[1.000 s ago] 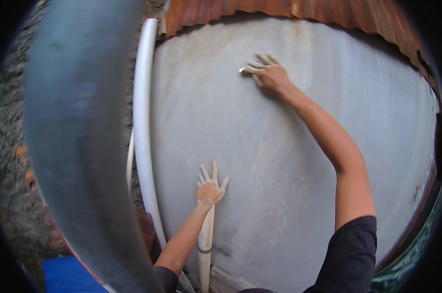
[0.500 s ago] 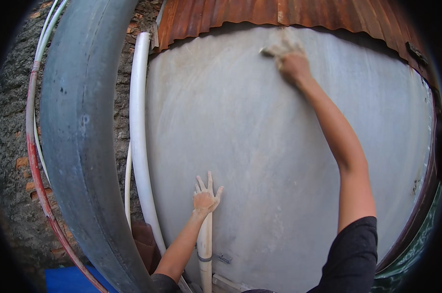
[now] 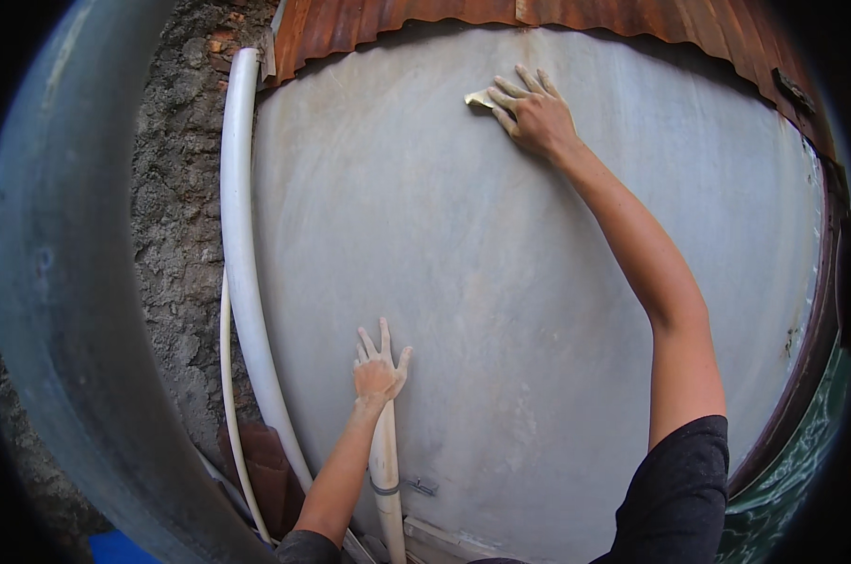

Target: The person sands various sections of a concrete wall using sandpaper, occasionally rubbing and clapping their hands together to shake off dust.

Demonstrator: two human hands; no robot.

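A smooth grey wall panel (image 3: pixel 463 244) with faint streaks fills the middle. High on it, my right hand (image 3: pixel 540 115) presses a small folded piece of sandpaper (image 3: pixel 480 98) against the surface. The sheet's pale edge sticks out by the thumb, and the rest is hidden under the palm. Dust coats the fingers, which are spread. Lower down, my left hand (image 3: pixel 377 371) rests with fingers apart on the panel, holding nothing. Directly below it runs an upright cream pipe (image 3: pixel 385 461) with a grey clamp.
A thick grey pipe (image 3: pixel 59 263) curves close by on the left. Beside the panel stands a white pipe (image 3: pixel 242 207), with rough brickwork (image 3: pixel 181 226) behind. Rusty corrugated sheeting (image 3: pixel 397 19) overhangs the top. Water (image 3: pixel 783 479) shows at the lower right.
My right hand has moved left and slightly down across the panel with the sandpaper. My left hand stays on the wall. The view has shifted, bringing the thick grey pipe further left.
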